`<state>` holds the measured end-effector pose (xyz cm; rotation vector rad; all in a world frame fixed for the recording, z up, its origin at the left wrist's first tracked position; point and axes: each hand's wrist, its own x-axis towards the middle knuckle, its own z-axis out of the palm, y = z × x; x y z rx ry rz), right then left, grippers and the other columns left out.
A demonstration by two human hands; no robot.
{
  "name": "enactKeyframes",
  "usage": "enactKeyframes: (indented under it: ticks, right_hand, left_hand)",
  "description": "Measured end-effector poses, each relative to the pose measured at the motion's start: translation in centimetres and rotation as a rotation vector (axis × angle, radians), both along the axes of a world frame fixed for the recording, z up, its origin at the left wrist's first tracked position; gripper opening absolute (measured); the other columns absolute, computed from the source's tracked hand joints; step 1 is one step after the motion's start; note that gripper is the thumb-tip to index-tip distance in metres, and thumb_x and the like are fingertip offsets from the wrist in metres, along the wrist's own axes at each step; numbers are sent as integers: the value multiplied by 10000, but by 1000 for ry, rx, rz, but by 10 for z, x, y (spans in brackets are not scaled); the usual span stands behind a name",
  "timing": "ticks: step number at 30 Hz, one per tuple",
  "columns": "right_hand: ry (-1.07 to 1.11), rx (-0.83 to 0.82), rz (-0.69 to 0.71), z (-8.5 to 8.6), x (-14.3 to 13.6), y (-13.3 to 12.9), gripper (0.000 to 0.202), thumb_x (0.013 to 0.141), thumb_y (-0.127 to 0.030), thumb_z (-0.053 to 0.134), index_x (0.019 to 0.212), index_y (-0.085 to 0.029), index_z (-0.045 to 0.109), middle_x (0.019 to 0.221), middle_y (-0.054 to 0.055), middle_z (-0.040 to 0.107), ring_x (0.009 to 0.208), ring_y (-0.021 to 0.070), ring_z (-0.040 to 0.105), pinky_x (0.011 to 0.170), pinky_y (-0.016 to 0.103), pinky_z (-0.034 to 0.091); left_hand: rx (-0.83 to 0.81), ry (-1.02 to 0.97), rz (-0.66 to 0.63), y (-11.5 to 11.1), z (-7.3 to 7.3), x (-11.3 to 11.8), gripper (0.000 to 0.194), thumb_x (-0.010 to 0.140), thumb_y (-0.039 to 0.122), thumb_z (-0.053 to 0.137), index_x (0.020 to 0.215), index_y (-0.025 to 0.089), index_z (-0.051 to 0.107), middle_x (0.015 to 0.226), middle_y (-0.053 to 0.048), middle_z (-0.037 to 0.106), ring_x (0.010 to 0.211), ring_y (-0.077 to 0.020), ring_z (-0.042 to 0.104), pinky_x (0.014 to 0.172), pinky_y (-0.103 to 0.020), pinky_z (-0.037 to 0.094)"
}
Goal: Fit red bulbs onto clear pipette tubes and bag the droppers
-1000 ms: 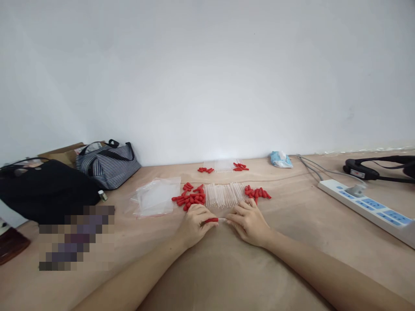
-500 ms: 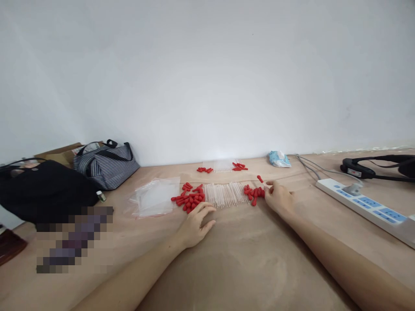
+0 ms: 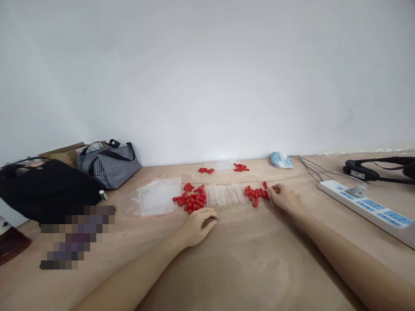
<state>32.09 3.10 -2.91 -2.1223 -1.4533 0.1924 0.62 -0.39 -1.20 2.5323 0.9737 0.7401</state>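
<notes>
My left hand rests on the table just in front of a pile of red rubber bulbs, fingers curved and apart, holding nothing. To the pile's right lies a row of thin clear tubes. Beyond the row's right end is a second group of red bulbs. My right hand is at that group's right edge, its fingers pinched on a thin clear tube. One red bulb shows just past the right fingertips; whether it is joined to the tube is unclear.
Clear plastic bags lie left of the bulbs. More tubes and bulbs sit near the wall. A blue-white packet, power strip and black headset are at right; a striped bag and black bag at left.
The tube and bulb at my right hand have tipped from slanting up-left to nearly upright, and the bulb sits lower. My left fingers have curled in slightly. The whole view has shifted a little.
</notes>
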Motion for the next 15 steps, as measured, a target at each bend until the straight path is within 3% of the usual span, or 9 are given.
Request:
enactKeyframes:
  ticks: [6,10,15]
  right_hand:
    - [-149,105,256,0,14,6,314,744,-460,478,907,-264,660,985,44,633,935,250,541,749,348,382]
    - [-156,159,239,-6,6,12,311,719,-476,508,853,-256,682,967,66,629,930,254,539,755,356,385]
    - [83,136,206,-17,-4,23,245,702,-400,524,759,-199,651,789,46,660,716,176,587,607,268,401]
  left_hand:
    - [12,-12,-12,0,-1,0,150,800,163,490,912,184,588,973,-38,616,919,-153,566,827,-272,440]
    - [18,-13,-20,1,-1,0,154,801,160,487,918,182,584,971,-41,616,919,-152,565,828,-275,440]
    - [19,-14,-18,0,-1,1,148,800,164,489,911,177,586,962,-44,617,907,-153,567,820,-279,445]
